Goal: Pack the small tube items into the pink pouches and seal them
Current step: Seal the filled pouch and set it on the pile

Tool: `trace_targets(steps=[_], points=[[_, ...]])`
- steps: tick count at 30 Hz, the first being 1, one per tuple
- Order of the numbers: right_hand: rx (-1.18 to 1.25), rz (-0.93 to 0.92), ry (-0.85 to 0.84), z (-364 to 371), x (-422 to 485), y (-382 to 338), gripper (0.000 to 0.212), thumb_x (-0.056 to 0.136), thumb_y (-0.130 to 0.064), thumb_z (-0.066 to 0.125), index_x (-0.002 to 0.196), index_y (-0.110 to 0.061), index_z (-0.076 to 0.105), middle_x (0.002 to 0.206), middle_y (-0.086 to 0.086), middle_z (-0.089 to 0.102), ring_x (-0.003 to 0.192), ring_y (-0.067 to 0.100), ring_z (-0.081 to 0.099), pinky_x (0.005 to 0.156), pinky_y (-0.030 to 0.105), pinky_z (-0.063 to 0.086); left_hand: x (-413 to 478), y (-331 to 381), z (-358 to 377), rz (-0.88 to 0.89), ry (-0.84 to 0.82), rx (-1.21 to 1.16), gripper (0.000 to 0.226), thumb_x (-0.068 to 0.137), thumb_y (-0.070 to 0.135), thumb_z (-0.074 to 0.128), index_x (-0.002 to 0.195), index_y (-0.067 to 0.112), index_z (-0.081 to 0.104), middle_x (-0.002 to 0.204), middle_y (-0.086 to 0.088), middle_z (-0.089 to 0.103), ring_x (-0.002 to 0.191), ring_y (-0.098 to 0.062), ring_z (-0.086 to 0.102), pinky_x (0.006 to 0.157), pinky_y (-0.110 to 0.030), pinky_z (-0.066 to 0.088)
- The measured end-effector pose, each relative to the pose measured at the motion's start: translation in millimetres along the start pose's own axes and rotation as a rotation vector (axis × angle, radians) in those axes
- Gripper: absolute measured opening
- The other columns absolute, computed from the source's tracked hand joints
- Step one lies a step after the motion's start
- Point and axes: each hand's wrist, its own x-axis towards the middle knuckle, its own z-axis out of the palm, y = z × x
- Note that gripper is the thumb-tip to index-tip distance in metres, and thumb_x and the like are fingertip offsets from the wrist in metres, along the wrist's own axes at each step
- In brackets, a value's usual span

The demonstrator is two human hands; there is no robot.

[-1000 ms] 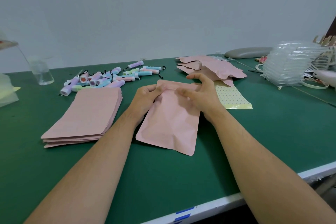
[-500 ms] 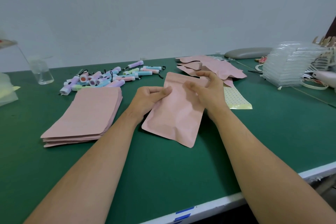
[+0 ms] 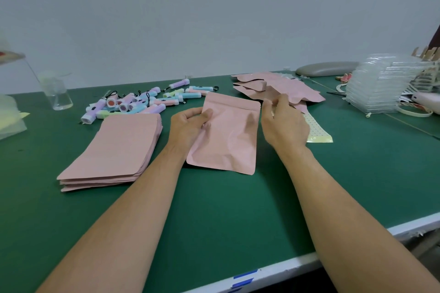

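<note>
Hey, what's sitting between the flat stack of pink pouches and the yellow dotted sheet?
Head view: one pink pouch lies between them, the left hand pinching its left edge, the right hand close beside its right edge.

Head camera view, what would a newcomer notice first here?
The pink pouch stands out at the centre of the green table, gripped at its left edge by the left hand, the right hand at its right edge. To its left lies a stack of flat pouches, with a heap of pastel tubes just beyond.
</note>
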Motion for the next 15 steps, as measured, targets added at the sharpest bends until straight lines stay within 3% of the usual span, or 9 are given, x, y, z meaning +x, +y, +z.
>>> trace_targets(steps=[2,4,7,11,13,15], points=[[-0.324,0.101,-0.097,-4.3,6.2,11.2,0.068,0.103,-0.064,0.017,0.143,-0.017,0.047,0.145,0.019,0.054,0.142,0.042,0.036,0.111,0.065,0.021,1.0,-0.6,-0.5,0.002,0.016,0.024,0.003,0.094,0.019,0.079,0.094,0.021,0.08,0.079,0.006,0.079,0.064,-0.001,0.07,0.061,-0.012,0.053],[-0.39,0.223,-0.237,-12.3,12.2,21.2,0.084,0.099,-0.072,0.006,0.153,-0.017,0.038,0.154,0.022,0.045,0.145,0.046,0.033,0.116,0.07,0.005,2.2,-1.8,0.0,0.014,0.032,0.049,0.005,0.094,0.019,0.079,0.093,0.023,0.079,0.076,0.011,0.079,0.064,0.003,0.069,0.061,-0.01,0.051],[-0.226,0.224,-0.29,-18.6,17.8,29.1,0.08,0.101,-0.069,0.007,0.154,-0.016,0.035,0.142,0.019,0.056,0.133,0.042,0.048,0.114,0.064,0.018,3.2,-2.5,1.5,0.024,0.066,0.064,0.003,0.095,0.022,0.078,0.097,0.023,0.08,0.082,0.01,0.08,0.073,-0.001,0.073,0.067,-0.011,0.054],[0.251,0.125,-0.249,-20.0,16.2,21.2,0.042,0.109,-0.04,0.024,0.129,-0.015,0.05,0.119,0.009,0.063,0.113,0.035,0.051,0.113,0.057,0.031,4.1,-4.3,0.0,0.033,0.135,0.071,0.021,0.095,0.024,0.078,0.112,0.013,0.08,0.095,0.002,0.082,0.089,-0.014,0.076,0.089,-0.027,0.06],[0.25,0.035,-0.219,-21.4,17.2,20.6,0.034,0.106,-0.025,0.032,0.131,-0.021,0.053,0.116,0.005,0.064,0.111,0.032,0.051,0.111,0.055,0.036,5.0,-5.4,-1.0,0.047,0.201,0.045,0.022,0.094,0.024,0.078,0.112,0.011,0.08,0.093,0.003,0.081,0.082,-0.01,0.075,0.088,-0.028,0.06],[0.173,-0.042,-0.228,-23.4,17.2,21.6,0.047,0.097,-0.011,0.041,0.139,-0.024,0.056,0.13,0.004,0.065,0.124,0.033,0.051,0.113,0.051,0.035,6.0,-6.7,-1.1,0.054,0.249,0.024,0.022,0.095,0.023,0.078,0.112,0.01,0.079,0.093,0.002,0.081,0.077,-0.008,0.073,0.086,-0.027,0.059]])
